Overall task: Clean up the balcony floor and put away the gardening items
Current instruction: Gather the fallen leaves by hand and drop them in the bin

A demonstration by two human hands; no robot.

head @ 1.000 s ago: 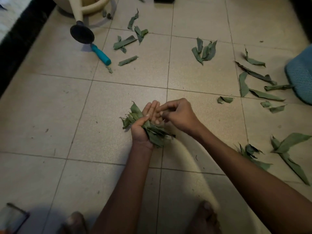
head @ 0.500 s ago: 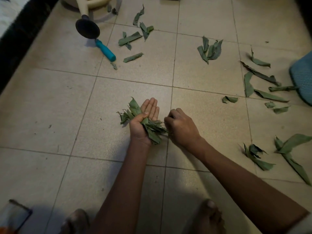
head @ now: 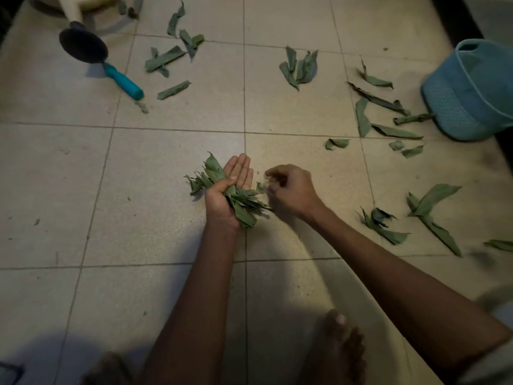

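Note:
My left hand (head: pixel 226 195) lies palm up over the tiled floor, thumb pressed on a bunch of green leaves (head: pixel 241 202) that sticks out both sides of the palm. Just right of it, my right hand (head: pixel 291 191) is curled, with a small leaf scrap (head: pixel 261 187) at its fingertips; the hand is blurred. Loose leaves lie scattered on the floor: a cluster (head: pixel 299 68) at the top middle, strips (head: pixel 169 58) at the top left, several (head: pixel 388 118) at the right, and more (head: pixel 427 215) at the lower right.
A blue basket (head: pixel 469 98) stands at the right edge. A tool with a blue handle (head: pixel 123 80) lies at the top left beside the black rose of a cream watering can (head: pixel 83 44). My bare feet (head: pixel 341 343) are at the bottom.
My right hand has drawn a little to the right, away from the bunch in my left hand. The view has shifted, bringing the blue basket further into sight.

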